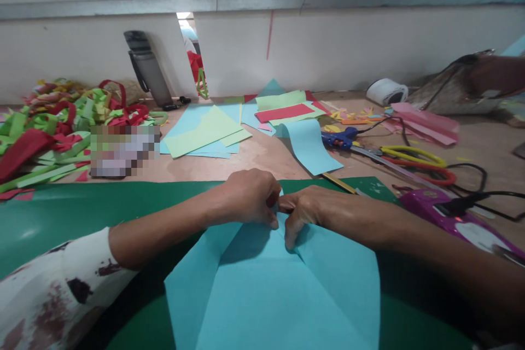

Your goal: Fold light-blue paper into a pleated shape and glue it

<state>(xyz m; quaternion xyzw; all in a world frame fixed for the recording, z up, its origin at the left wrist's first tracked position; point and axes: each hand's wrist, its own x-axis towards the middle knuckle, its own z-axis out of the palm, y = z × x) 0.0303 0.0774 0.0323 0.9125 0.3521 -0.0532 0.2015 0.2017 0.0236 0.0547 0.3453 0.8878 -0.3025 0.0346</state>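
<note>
A large light-blue sheet of paper [270,295], folded with creased side flaps, fills the lower middle of the head view. My left hand [252,197] pinches its top edge between thumb and fingers. Right beside it, my right hand [305,210] grips the same edge, thumb on the near face and fingers behind. The hands almost touch at the middle of the fold. The fingertips behind the paper are partly hidden. Beneath lies a green mat [176,202].
Behind are blue and green paper sheets [205,131], a curled blue strip [309,145] and a pile of coloured strips [82,115]. To the right lie a blue glue gun [340,138], scissors [414,156] and a purple power strip [459,219] with cords. A grey bottle [150,71] leans on the wall.
</note>
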